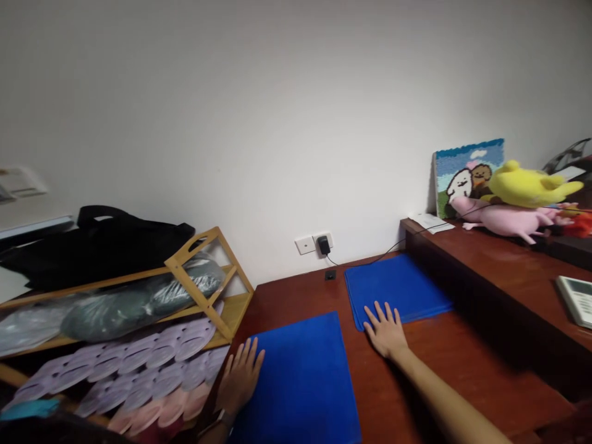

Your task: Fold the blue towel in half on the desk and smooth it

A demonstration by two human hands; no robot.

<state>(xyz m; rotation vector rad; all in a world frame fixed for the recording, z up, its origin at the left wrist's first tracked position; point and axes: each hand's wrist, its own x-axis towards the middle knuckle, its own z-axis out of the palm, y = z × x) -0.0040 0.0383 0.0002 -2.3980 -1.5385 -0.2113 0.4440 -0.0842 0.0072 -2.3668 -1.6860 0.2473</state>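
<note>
Two blue mats lie on the dark red-brown wooden floor [430, 364]. My left hand [241, 376] lies flat with fingers stretched out on the left edge of the near blue mat [300, 382]. My right hand [386, 332] rests flat, fingers spread, on the front left corner of the far blue mat [398, 287]. Neither hand holds anything.
A bamboo shoe rack [203, 277] at the left holds bagged items, a black bag [102, 243] on top and several purple and pink slippers [152, 370]. A charger [324, 245] sits in the wall socket. A raised wooden step [499, 271] at right carries plush toys [522, 200], a woven picture and a white device [578, 299].
</note>
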